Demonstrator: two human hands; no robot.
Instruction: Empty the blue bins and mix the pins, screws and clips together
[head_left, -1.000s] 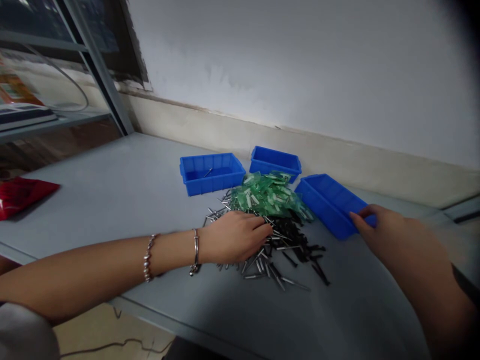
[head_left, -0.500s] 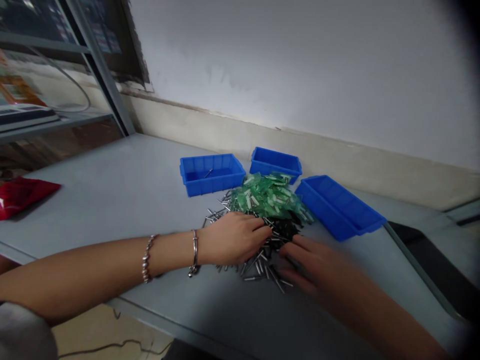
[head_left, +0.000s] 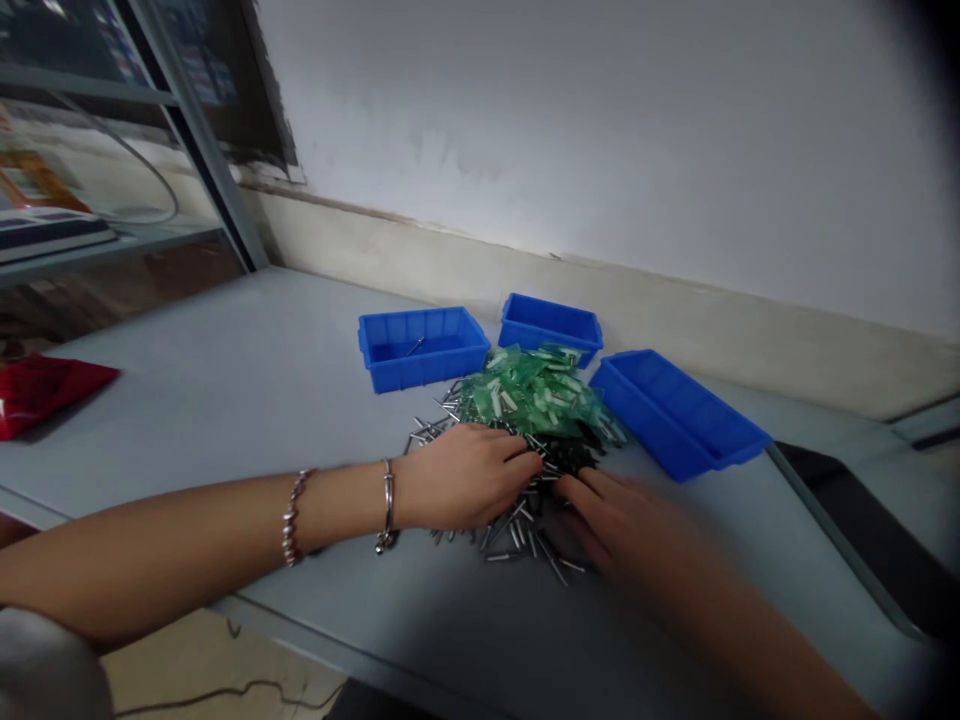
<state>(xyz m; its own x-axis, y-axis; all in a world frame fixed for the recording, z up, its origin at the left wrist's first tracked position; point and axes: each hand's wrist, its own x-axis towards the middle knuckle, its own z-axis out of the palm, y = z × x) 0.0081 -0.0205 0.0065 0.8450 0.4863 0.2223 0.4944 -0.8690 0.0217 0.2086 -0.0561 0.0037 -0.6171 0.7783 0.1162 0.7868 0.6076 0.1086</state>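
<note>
A heap of thin silver metal rods (head_left: pixel 517 530), rivet-like in shape, lies on the table, with small black pieces (head_left: pixel 568 456) among them. Green clear packets (head_left: pixel 525 390) with pale strips are piled at its back. My left hand (head_left: pixel 469 475) rests over the rods, its fingers curled down; the fingertips and anything between them are hidden. From the right, my right hand (head_left: pixel 622 510) reaches to the black pieces with its fingers bent together. It is slightly blurred, and I cannot make out what it pinches.
Three blue bins stand around the back of the heap: a left bin (head_left: pixel 424 375) with a rod inside, a middle bin (head_left: pixel 551 325) by the wall, and a right bin (head_left: pixel 675 420). A red packet (head_left: pixel 56 390) lies far left. A black flat object (head_left: pixel 862 530) is at right.
My right hand has shifted slightly left, nearer to my left hand, and its fingers have drawn closer together at the black pieces. My left hand has stayed nearly still.
</note>
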